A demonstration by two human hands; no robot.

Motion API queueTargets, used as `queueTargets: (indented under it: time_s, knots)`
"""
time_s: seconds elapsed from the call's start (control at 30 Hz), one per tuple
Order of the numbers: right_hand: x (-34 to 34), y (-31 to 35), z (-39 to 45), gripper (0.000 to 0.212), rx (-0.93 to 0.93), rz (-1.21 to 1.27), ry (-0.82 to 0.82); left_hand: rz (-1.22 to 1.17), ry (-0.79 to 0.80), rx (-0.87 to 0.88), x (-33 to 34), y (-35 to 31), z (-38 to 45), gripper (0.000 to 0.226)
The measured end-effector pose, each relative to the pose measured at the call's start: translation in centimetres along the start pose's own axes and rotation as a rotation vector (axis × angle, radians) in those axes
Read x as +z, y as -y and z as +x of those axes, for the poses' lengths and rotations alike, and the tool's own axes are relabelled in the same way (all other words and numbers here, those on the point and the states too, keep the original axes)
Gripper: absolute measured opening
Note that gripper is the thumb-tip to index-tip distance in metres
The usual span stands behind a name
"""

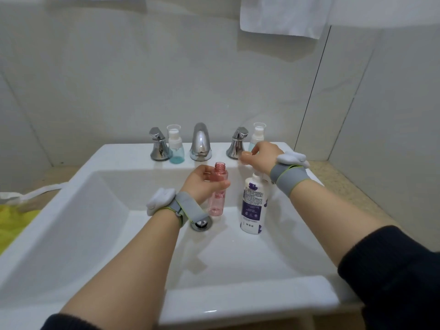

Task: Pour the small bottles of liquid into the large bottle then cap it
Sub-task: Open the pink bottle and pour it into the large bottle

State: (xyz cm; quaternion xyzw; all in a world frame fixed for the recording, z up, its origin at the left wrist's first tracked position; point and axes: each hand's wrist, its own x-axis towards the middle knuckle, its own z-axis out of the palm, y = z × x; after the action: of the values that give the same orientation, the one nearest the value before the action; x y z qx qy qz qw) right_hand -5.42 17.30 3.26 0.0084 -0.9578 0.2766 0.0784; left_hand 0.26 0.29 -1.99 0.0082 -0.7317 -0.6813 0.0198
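My left hand grips a small clear pink bottle around its middle and holds it upright over the sink basin. Its neck is open, with no cap on it. Just to its right, a large white bottle with a purple label stands in the basin; my right wrist hides part of its top. My right hand hovers at the sink's back ledge by the right tap handle, fingers curled downward. Whether it pinches something small there is unclear.
On the white sink's back ledge stand a chrome spout, two tap handles and two small teal pump bottles. The drain lies below my left wrist. A white towel hangs above.
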Motion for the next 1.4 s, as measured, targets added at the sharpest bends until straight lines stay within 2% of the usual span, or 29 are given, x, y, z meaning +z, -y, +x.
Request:
queueTargets:
  time_s: [0.13, 0.2, 0.37, 0.43, 0.5, 0.57, 0.67, 0.73, 0.83, 1.07, 1.23, 1.4]
  knots:
    - [0.8, 0.7, 0.2, 0.031, -0.011, -0.062, -0.011, 0.006, 0.007, 0.001, 0.0, -0.1, 0.0, 0.033]
    - [0.7, 0.7, 0.0, 0.033, -0.008, -0.012, -0.008, 0.008, 0.010, 0.000, 0.0, -0.2, -0.1, 0.035]
    - [-0.3, -0.1, -1.0, 0.030, 0.017, 0.389, -0.088, 0.028, 0.013, -0.008, -0.1, -0.3, -0.3, 0.039]
    - [-0.9, -0.3, -1.5, 0.018, 0.008, 0.583, -0.118, 0.034, 0.025, -0.013, -0.3, -0.4, -0.5, 0.039]
    - [-1.3, -0.6, -2.3, 0.016, 0.001, 0.739, -0.121, 0.028, 0.050, -0.028, -0.4, -0.5, -0.7, 0.038]
    - [-1.3, -0.8, -3.2, 0.020, -0.050, 0.817, -0.086, 0.017, 0.072, -0.043, -0.4, -0.5, -1.1, 0.037]
    - [-1.7, -0.4, -4.3, 0.030, -0.151, 0.942, 0.061, 0.021, 0.102, -0.027, -0.5, -0.8, -1.6, 0.036]
    - [-2.3, -0.3, -4.3, 0.033, -0.193, 1.014, 0.087, 0.018, 0.133, -0.006, -0.6, -1.0, -2.1, 0.032]
    - [-2.8, -0.4, -4.2, 0.026, -0.222, 0.972, 0.067, 0.043, 0.201, -0.003, -0.6, -1.2, -2.4, 0.035]
    - [-1.6, 0.2, -4.8, 0.022, -0.251, 0.836, 0.164, 0.126, 0.208, 0.047, -1.0, -0.7, -2.2, 0.033]
    - [-1.3, 0.2, -4.5, 0.030, -0.339, 0.680, 0.218, 0.138, 0.240, -0.041, -1.2, -0.2, -2.0, 0.022]
    - [-1.1, 0.6, -4.5, 0.030, -0.422, 0.561, 0.279, 0.165, 0.226, 0.014, -1.1, -0.5, -2.0, 0.031]
